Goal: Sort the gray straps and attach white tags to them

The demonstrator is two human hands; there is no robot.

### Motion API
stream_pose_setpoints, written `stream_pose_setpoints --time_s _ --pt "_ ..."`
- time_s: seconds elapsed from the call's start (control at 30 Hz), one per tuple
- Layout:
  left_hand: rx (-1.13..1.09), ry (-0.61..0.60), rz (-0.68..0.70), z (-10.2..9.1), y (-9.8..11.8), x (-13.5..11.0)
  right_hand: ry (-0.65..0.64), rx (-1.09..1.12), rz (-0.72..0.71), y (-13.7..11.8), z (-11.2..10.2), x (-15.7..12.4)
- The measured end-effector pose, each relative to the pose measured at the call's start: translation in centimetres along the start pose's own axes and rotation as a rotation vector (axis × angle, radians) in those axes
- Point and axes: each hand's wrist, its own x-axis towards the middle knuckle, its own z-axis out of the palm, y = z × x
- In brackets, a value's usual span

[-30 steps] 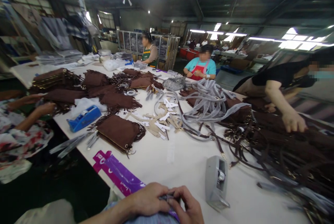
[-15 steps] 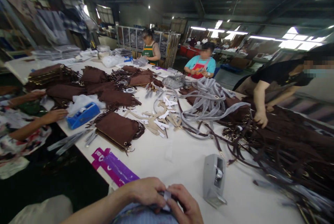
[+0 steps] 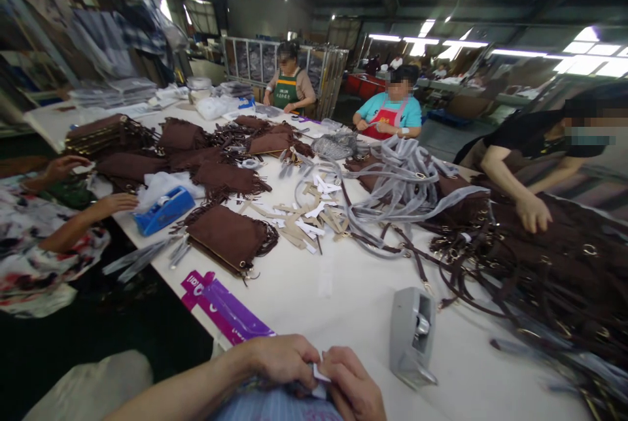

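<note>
My left hand and my right hand meet at the bottom edge, just before the white table. Together they pinch a small white paper piece between the fingertips, over a blue-grey striped cloth in my lap. A grey tape dispenser stands on the table right of my right hand. A purple plastic bag lies at the table edge left of my left hand.
Brown fringed suede bags and paper strips cover the table's middle. Dark brown straps and grey wrapped straps pile on the right. A blue tape dispenser sits left. Co-workers' hands reach in; others sit beyond.
My view has tilted slightly. My fingers have shifted on the small white piece, which now shows more between them. The co-worker on the right moved a hand across the strap pile.
</note>
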Motion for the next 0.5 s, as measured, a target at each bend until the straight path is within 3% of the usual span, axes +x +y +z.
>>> stream_pose_setpoints --time_s 0.23,0.37,0.5 --pt "-0.183 0.023 0.010 0.8 -1.5 0.8 -0.106 0.009 -0.119 1.2 -0.7 0.2" --pt "-0.261 0.021 0.001 0.8 -2.0 1.2 -0.219 0.034 -0.028 0.9 -1.2 0.0" --pt "-0.315 0.007 -0.014 0.3 -2.3 1.4 -0.246 0.080 -0.027 -1.0 -2.2 0.4"
